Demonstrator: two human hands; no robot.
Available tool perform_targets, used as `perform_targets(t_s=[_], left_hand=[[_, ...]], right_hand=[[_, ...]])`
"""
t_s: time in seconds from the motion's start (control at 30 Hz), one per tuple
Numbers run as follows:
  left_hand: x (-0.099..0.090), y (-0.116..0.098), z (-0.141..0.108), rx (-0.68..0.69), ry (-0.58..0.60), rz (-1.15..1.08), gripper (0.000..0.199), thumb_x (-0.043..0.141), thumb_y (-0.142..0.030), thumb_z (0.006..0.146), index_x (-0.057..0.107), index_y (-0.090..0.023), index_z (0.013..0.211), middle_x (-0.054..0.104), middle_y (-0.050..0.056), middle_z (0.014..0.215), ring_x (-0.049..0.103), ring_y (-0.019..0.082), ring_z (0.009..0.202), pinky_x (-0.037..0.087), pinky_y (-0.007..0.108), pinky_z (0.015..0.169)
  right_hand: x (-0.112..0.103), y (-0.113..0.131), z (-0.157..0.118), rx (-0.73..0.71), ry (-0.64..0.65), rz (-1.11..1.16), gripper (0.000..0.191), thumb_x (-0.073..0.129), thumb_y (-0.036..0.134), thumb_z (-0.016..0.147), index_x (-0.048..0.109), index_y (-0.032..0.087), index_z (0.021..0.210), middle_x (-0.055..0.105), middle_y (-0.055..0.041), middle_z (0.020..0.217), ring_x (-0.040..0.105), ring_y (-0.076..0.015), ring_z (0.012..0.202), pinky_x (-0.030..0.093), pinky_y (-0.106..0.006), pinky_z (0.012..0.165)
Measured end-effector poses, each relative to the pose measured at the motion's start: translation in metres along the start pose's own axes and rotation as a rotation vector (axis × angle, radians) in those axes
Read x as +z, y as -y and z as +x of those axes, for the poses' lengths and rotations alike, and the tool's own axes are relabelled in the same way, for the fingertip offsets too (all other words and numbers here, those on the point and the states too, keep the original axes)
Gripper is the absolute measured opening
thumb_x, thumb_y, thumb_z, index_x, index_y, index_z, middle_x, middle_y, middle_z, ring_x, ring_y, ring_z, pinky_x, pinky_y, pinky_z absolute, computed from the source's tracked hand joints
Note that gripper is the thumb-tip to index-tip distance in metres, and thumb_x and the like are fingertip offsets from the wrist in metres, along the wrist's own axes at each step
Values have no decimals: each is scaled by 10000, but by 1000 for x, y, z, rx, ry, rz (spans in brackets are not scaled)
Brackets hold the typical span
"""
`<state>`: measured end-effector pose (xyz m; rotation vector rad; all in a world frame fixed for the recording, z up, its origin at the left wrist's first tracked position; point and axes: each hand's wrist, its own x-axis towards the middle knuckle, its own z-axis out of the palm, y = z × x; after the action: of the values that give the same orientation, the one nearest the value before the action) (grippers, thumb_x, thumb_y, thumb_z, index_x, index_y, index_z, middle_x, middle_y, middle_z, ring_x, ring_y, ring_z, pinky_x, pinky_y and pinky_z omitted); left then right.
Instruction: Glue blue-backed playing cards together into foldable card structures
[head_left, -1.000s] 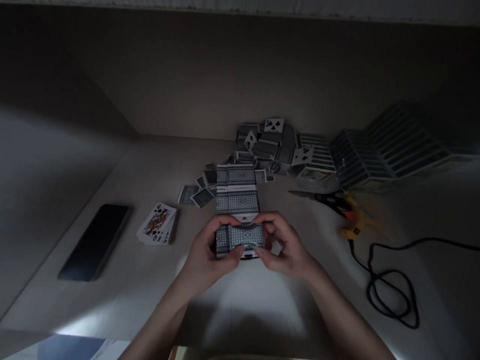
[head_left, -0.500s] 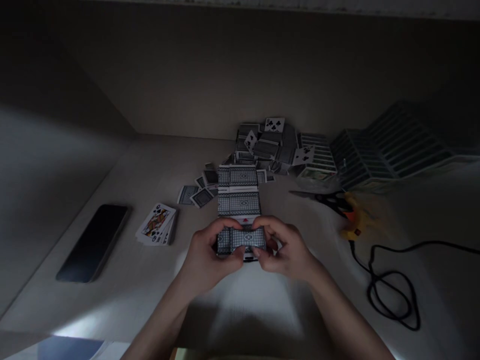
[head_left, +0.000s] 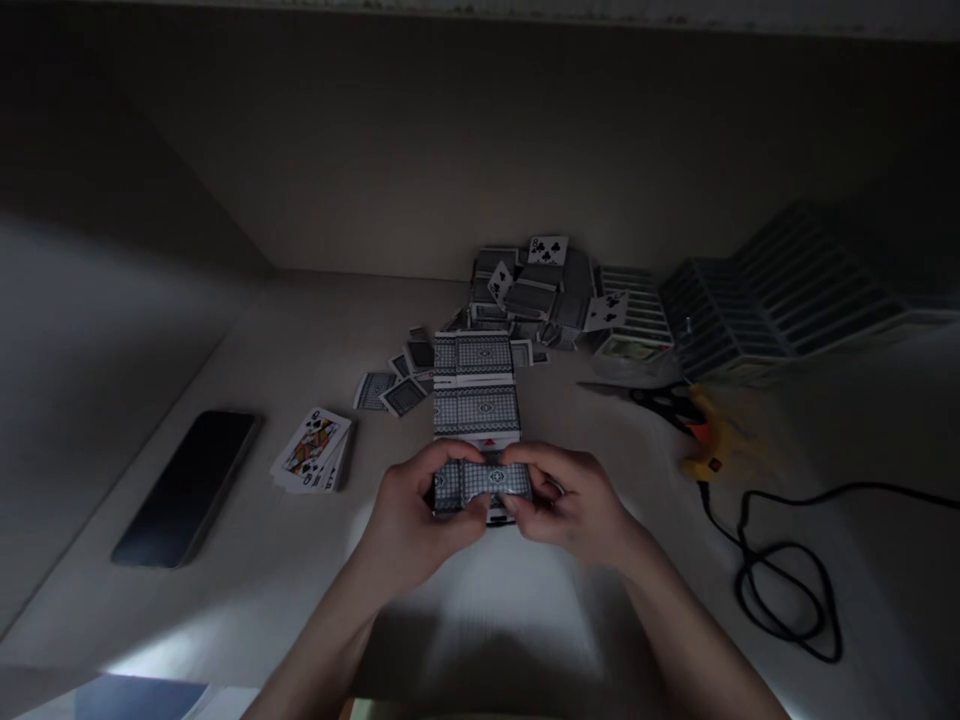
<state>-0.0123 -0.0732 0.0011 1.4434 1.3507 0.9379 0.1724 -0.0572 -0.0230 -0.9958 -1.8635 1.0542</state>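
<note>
Thumbs and fingers of my left hand point(head_left: 420, 510) and my right hand point(head_left: 574, 500) pinch a playing card point(head_left: 497, 479), patterned back up, by its two long edges. The card looks bowed between them. It sits over the near end of a block of joined cards point(head_left: 480, 405), which runs away from me in rows. A small red mark shows on that block just beyond my fingertips. My fingers hide part of the card and of the block's near end.
Left lie a phone point(head_left: 187, 490) and a stack of cards point(head_left: 311, 450) topped by a queen. Loose cards point(head_left: 405, 395) and a heap of cards point(head_left: 536, 295) lie behind. Right are scissors point(head_left: 660, 402), a yellow corded tool point(head_left: 709, 440), its black cord point(head_left: 787, 570) and ridged card structures point(head_left: 757, 300).
Both hands keep the same pinch on the card. My fingertips and the card have shifted very slightly toward me; the other things look unmoved.
</note>
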Motion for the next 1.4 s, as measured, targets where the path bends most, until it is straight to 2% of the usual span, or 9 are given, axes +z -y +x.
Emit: perform_targets(t_s=[0.33,0.5,0.67,0.8,1.03,1.17,1.33,1.4], left_hand=[[-2,1,2,56,-10,24,204,619,-178,678,622,-217,878,647,-32,758,577,122,681,461,217,617],[-2,4,1,107,-18,15,172,629,-188,692,626,-216,862,658,-26,761,583,125,680,477,225,619],[1,8,-1,126,-28,-10,183,632,-206,707,615,-217,889,647,-21,770,576,125,681,480,223,603],[5,7,-3,108,-59,-19,202,624,-189,705,590,-214,903,622,-31,756,567,113,656,476,208,579],[4,0,-5,128,-41,11,246,615,-190,721,568,-229,959,661,-26,850,614,123,733,505,232,657],[-1,-7,-4,115,-37,110,260,605,-192,724,573,-232,979,664,-36,810,612,118,683,493,215,612],[-15,-29,0,155,-1,366,293,613,-218,724,587,-258,1013,699,-36,900,663,148,782,507,236,689],[-18,-39,2,127,45,536,332,617,-259,729,586,-276,1059,706,-39,833,675,173,736,505,257,650]], right_hand=[[-3,2,-1,51,45,13,215,615,225,776,637,211,989,342,85,567,312,-63,488,300,-180,454],[-3,2,-1,38,68,36,249,600,221,799,623,218,1046,344,88,570,303,-62,479,282,-179,436],[0,-2,-1,15,-2,18,251,622,192,764,618,223,1013,336,96,565,310,-60,481,290,-181,450],[4,-4,-2,45,-36,100,269,638,181,745,617,234,1007,364,94,570,334,-57,478,293,-177,446],[0,-6,-6,45,-9,222,452,673,208,770,554,296,1197,464,68,667,449,-77,577,396,-190,542],[-2,-10,-11,24,-18,231,569,692,243,776,474,322,1296,518,54,736,510,-94,662,434,-217,632],[3,-13,-12,-6,-89,225,420,626,252,842,536,325,1245,578,13,862,553,-115,797,461,-248,736],[5,-11,-12,-28,-109,224,351,613,259,852,573,302,1198,587,-7,917,563,-124,837,473,-258,756]])
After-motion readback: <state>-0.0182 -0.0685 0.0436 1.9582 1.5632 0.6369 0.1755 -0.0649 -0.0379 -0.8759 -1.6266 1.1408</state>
